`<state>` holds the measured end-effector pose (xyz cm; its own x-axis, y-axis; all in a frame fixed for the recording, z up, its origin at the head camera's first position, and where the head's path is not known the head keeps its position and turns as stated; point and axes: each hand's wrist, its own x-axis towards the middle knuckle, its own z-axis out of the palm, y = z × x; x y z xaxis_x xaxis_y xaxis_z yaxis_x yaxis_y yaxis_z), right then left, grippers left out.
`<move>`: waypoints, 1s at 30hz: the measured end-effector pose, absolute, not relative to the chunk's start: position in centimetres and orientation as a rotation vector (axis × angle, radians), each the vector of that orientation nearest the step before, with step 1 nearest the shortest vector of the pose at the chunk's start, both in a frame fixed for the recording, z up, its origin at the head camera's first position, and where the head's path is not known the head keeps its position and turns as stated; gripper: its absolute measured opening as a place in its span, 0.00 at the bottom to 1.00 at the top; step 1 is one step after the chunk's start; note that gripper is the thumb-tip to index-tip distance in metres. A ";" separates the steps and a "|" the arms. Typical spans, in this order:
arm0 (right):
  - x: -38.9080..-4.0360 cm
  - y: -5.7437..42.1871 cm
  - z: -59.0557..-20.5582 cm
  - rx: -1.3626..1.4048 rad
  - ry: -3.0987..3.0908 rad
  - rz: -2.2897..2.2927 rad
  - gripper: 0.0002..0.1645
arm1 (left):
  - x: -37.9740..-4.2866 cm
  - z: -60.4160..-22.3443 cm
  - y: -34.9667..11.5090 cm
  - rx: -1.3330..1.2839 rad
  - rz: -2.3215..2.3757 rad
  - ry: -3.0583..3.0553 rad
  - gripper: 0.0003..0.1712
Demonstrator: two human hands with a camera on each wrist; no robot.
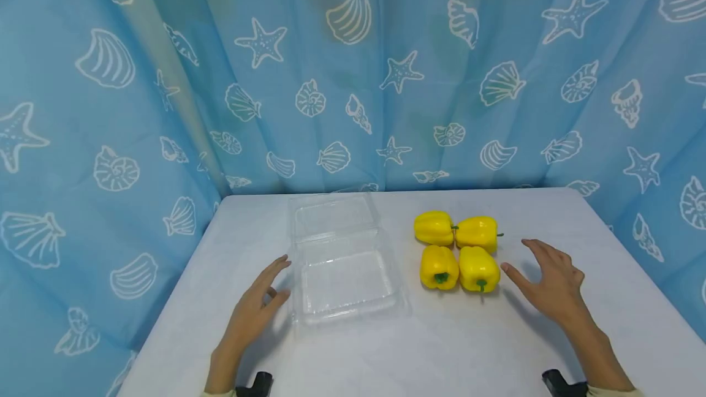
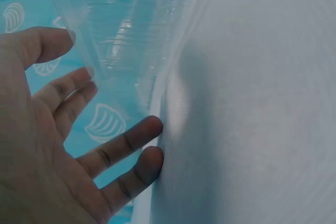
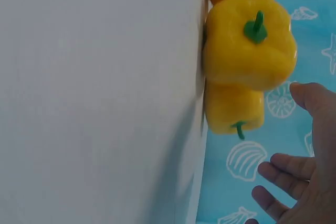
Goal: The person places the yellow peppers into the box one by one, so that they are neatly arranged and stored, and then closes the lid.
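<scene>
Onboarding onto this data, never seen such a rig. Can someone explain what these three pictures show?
No robot here: a person works with bare hands. The wide picture comes from a camera worn on the head, looking forward and down. The other two come from a camera on each wrist, so the table appears turned on its side there.

On the white table lie a clear plastic container, open with its lid folded back, and four yellow bell peppers in two rows of two. Behind hangs a blue curtain with shells and starfish.

Neither hand holds anything. The left hand is beside the container; whether it touches is hard to tell. The right hand is open beside the peppers.
</scene>
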<state>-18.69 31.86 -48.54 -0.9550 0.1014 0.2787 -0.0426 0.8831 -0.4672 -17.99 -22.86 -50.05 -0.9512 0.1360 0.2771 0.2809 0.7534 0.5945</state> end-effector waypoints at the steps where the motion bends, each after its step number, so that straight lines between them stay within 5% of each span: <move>1: -18.6 31.6 -48.6 -0.046 -2.756 0.697 0.47 | -17.9 -50.1 -22.9 -0.323 -0.975 -2.737 0.31; 15: -17.8 28.4 -48.9 -0.094 -2.730 0.779 0.45 | -17.4 -50.6 -23.0 -0.286 -0.889 -2.758 0.33; 30: -17.9 26.3 -48.1 -0.158 -2.806 0.684 0.54 | -17.8 -50.2 -22.4 -0.268 -0.889 -2.758 0.33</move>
<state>-17.95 26.31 -48.14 -0.9633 0.1625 0.2139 0.0458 0.8839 -0.4653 -17.75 -22.39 -50.22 -0.9566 0.1018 0.2729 0.2421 0.7991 0.5503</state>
